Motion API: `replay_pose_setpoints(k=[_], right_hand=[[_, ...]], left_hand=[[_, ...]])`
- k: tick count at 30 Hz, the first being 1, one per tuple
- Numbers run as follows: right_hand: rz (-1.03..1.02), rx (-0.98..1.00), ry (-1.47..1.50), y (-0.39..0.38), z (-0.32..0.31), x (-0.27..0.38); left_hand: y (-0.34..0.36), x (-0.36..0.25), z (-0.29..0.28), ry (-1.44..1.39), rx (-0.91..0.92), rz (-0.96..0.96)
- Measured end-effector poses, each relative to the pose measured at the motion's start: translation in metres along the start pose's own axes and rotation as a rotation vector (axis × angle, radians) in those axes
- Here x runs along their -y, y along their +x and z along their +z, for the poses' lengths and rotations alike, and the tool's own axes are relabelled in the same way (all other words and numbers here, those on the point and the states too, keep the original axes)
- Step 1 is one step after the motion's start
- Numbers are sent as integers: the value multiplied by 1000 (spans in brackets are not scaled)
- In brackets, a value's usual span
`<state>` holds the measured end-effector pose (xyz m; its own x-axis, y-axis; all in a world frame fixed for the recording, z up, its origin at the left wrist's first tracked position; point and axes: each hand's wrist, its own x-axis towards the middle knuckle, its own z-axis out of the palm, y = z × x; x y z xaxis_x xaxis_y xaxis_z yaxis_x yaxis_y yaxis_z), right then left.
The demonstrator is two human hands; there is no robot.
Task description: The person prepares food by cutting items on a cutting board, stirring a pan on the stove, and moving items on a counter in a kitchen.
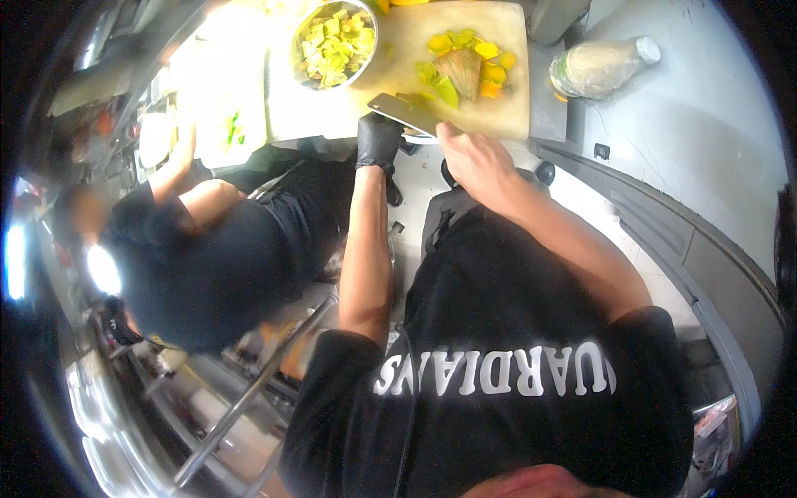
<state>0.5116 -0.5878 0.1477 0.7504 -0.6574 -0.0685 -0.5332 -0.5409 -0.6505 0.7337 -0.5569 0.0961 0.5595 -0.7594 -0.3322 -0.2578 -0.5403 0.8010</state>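
My right hand (480, 162) is bare and wrapped round the handle of a broad-bladed knife (404, 113). The blade points left and lies level over the near edge of a pale cutting board (390, 18). My left hand (378, 143), in a black glove, is closed just under the blade; its fingertips are partly hidden, and I cannot make out what they hold. A pale rim shows below the knife, between my hands. Farther in on the board lie yellow-green and orange cut pieces (492, 73) around a larger brownish-orange chunk (457, 72).
A metal bowl (375, 41) of yellow-green chunks stands at the board's back left. At the right, a plastic-wrapped bottle (603, 66) lies on a grey surface. A co-worker in dark clothes (232, 257) is close at my left, reaching toward another white board (249, 100) with green bits.
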Motion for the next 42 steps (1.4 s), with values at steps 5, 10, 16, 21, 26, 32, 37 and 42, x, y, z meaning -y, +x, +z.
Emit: replay_pose_setpoints(k=[5,10,16,21,26,32,37,42], right_hand=[[-77,-76,7,35,10,-12],[-122,-105,-19,33,20,2],[-2,67,-179,17,16,9],[-94,41,-187,35,27,-6],[-109,48,-301,45,43,2],[-76,47,-408,38,44,9],[-44,76,-319,35,46,3],[-108,82,-327,33,26,5]], left_hand=[[-5,-14,1,88,37,80],[-10,17,-9,85,0,110],[-40,3,8,25,78,-4],[-42,32,21,-164,62,-45],[-33,75,20,19,12,145],[-42,47,29,-72,-32,28],[-35,53,45,-211,-56,88],[-24,69,53,77,-160,303]])
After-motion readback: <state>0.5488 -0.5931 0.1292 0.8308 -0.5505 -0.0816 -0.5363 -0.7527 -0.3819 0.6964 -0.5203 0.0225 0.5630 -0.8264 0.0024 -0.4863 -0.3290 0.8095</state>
